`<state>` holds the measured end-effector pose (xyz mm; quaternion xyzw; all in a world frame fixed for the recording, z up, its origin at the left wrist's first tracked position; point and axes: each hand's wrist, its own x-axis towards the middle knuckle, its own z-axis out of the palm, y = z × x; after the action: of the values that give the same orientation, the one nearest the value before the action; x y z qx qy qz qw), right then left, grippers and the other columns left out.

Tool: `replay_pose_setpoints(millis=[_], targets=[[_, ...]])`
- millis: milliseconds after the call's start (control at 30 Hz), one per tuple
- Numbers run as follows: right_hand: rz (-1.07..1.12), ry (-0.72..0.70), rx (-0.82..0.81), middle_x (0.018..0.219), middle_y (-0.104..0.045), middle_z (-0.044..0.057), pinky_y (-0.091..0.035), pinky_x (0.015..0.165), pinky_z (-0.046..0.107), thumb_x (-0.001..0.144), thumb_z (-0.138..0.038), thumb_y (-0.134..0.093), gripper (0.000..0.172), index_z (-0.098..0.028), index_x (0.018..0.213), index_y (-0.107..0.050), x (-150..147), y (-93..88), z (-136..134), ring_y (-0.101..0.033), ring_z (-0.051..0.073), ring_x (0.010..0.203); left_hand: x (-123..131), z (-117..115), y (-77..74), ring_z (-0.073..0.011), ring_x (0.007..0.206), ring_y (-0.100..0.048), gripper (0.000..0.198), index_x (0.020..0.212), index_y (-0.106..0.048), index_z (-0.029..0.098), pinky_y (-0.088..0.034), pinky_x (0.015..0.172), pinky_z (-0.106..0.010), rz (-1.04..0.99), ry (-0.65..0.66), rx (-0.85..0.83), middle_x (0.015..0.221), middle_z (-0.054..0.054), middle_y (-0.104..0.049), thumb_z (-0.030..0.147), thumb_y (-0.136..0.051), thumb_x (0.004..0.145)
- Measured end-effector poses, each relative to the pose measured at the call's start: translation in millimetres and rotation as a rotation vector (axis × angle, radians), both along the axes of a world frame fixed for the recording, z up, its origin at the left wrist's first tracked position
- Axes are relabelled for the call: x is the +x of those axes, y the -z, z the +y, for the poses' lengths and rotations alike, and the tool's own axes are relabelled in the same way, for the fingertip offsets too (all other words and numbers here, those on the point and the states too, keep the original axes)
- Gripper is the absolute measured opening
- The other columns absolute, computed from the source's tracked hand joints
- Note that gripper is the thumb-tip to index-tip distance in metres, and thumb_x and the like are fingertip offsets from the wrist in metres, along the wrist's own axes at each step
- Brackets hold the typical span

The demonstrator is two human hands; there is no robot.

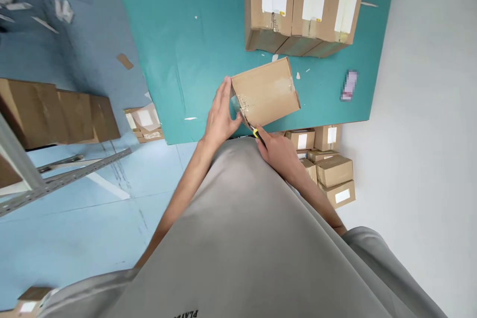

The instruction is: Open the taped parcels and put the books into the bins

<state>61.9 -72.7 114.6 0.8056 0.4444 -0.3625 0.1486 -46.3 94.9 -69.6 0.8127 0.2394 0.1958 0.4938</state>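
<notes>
A brown cardboard box (266, 90) lies at a slant on the green table, near its front edge. My left hand (220, 117) grips the box's left end, fingers at the far corner and thumb near the close one. In my right hand (278, 151) is a utility knife (258, 134) with a yellow and black handle, held in closed fingers. Its tip meets the box's near left corner, beside a strip of clear tape (236, 103). How deep the blade sits cannot be made out.
Three labelled cartons (303, 7) stand at the back of the green table (164, 35). A blurred-out phone-like object (349, 85) lies at the right. More boxes (335, 171) are stacked below the table edge. At left are cartons (74, 114) and a metal rack (74, 176).
</notes>
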Motion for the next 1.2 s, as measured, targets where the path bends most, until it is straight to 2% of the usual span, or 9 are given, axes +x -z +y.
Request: replay_pose_setpoints(millis=[133,367,500,600,667,767,933,1033,1200], targets=[[0.023,-0.01,-0.014,0.132,-0.084,0.019,-0.06,0.091,0.037,0.122,-0.029,-0.032,0.06,-0.017,0.181,-0.035,-2,1.0,6,-0.082,0.032,0.112,4,6,-4.9,-0.0393,0.178,-0.025,0.103,0.184,-0.018,0.024,-0.025,0.146,-0.058,0.041,0.026,0.049,0.19,-0.018,-0.028,0.062,-0.07,0.105],[0.075,-0.057,-0.041,0.129,-0.083,0.022,-0.061,0.087,0.039,0.113,-0.011,-0.036,0.065,-0.011,0.178,-0.038,9,-10.3,-1,-0.083,0.032,0.11,11,13,-9.9,-0.0395,0.175,-0.033,0.1,0.184,-0.019,0.026,-0.031,0.144,-0.059,0.111,0.086,0.077,0.188,-0.018,-0.033,0.056,-0.072,0.105],[0.089,-0.031,-0.029,0.126,-0.084,0.018,-0.058,0.083,0.039,0.118,-0.024,-0.038,0.059,-0.018,0.176,-0.045,19,-34.7,-18,-0.082,0.032,0.101,14,5,-12.1,-0.0415,0.173,-0.038,0.104,0.185,-0.016,0.024,-0.036,0.141,-0.06,0.117,0.098,0.077,0.186,-0.021,-0.036,0.055,-0.073,0.104],[0.075,0.06,0.13,0.127,-0.083,0.014,-0.053,0.081,0.036,0.121,-0.036,-0.039,0.048,-0.024,0.162,-0.061,35,-38.3,-28,-0.079,0.03,0.101,15,1,-13.3,-0.0434,0.173,-0.037,0.11,0.185,-0.01,0.022,-0.039,0.139,-0.062,0.108,0.105,0.075,0.186,-0.023,-0.034,0.056,-0.075,0.103],[-0.016,0.179,0.286,0.123,-0.081,0.014,-0.051,0.081,0.034,0.122,-0.039,-0.035,0.045,-0.023,0.149,-0.068,54,-24.1,-32,-0.077,0.03,0.103,14,1,-13.0,-0.0437,0.173,-0.035,0.116,0.185,-0.005,0.025,-0.044,0.136,-0.065,0.107,0.113,0.071,0.188,-0.02,-0.03,0.057,-0.078,0.1],[-0.236,0.372,0.476,0.127,-0.075,0.017,-0.049,0.082,0.035,0.124,-0.043,-0.03,0.047,-0.021,0.143,-0.067,93,16.0,-35,-0.073,0.029,0.105,14,3,-10.5,-0.0447,0.173,-0.034,0.124,0.185,0.002,0.027,-0.046,0.134,-0.068,0.106,0.134,0.061,0.189,-0.019,-0.027,0.061,-0.08,0.099],[-0.357,0.449,0.444,0.122,-0.071,0.016,-0.05,0.086,0.036,0.123,-0.049,-0.033,0.046,-0.02,0.136,-0.066,130,72.8,-39,-0.07,0.029,0.103,14,3,-3.1,-0.046,0.172,-0.038,0.125,0.186,0.001,0.032,-0.044,0.136,-0.065,0.081,0.145,0.021,0.187,-0.021,-0.032,0.071,-0.078,0.097],[-0.376,0.431,0.444,0.122,-0.07,0.017,-0.05,0.084,0.036,0.123,-0.047,-0.031,0.047,-0.019,0.134,-0.067,124,83.1,-41,-0.069,0.029,0.102,15,1,0.6,-0.0456,0.17,-0.042,0.123,0.186,0.0,0.03,-0.046,0.134,-0.063,0.082,0.142,0.021,0.185,-0.022,-0.034,0.071,-0.076,0.098],[-0.421,0.437,0.46,0.124,-0.068,0.017,-0.051,0.081,0.036,0.123,-0.045,-0.026,0.051,-0.018,0.137,-0.068,108,83.0,-43,-0.069,0.028,0.099,26,0,5.0,-0.0458,0.17,-0.04,0.119,0.185,-0.001,0.024,-0.045,0.134,-0.061,0.074,0.111,0.034,0.184,-0.024,-0.035,0.07,-0.072,0.102]])
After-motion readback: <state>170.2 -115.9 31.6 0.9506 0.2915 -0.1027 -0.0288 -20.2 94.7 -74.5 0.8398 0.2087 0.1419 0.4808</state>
